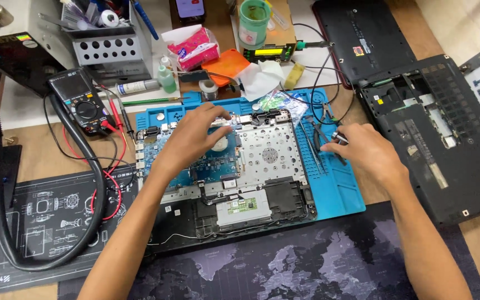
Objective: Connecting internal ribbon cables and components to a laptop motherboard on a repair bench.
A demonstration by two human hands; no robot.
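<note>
Left hand spread open, fingertips on the board. Right hand, at 3 o'clock of it, grips a screwdriver.

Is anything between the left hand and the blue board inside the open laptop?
Nothing visible. The left hand lies spread right on the blue circuit board of the opened laptop. The right hand holds a screwdriver off to the side.

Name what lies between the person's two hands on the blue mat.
In the head view, the opened laptop's perforated metal plate and tweezers lie between left hand and right hand.
</note>
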